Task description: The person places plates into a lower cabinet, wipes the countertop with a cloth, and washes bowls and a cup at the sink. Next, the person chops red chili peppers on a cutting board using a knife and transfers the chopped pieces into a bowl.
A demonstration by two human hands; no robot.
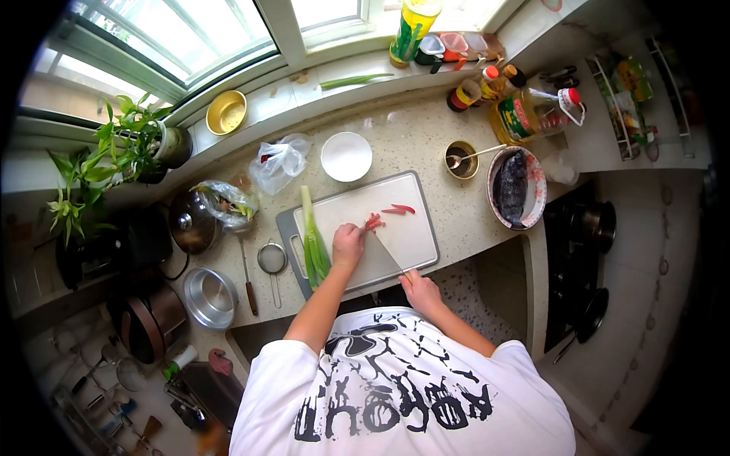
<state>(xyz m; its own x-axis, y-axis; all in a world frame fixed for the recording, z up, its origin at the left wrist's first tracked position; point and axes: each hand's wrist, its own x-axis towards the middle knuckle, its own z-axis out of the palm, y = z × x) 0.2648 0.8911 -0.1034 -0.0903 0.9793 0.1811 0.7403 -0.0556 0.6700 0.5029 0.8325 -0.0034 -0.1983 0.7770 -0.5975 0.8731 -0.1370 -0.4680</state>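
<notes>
My right hand [420,291] is closed around the handle of a kitchen knife [385,251], whose blade slants up and left over the cutting board [411,190]. My left hand [348,245] has its fingers curled together at the blade's far end, pressing on red chili pepper [372,222]. The part under the fingertips is hidden. Small cut pieces lie right beside them. A few longer red chili strips [399,209] rest farther right on the board. Green scallions [312,243] lie lengthwise along the board's left side, close to my left forearm.
Behind the board stand a white bowl [346,156] and a plastic bag [280,163]. To the right are a metal cup [461,161] with a spoon, a basin [496,211] holding a dark fish [511,190], and an oil bottle [525,114]. A strainer [272,258] and metal pot [211,298] sit left.
</notes>
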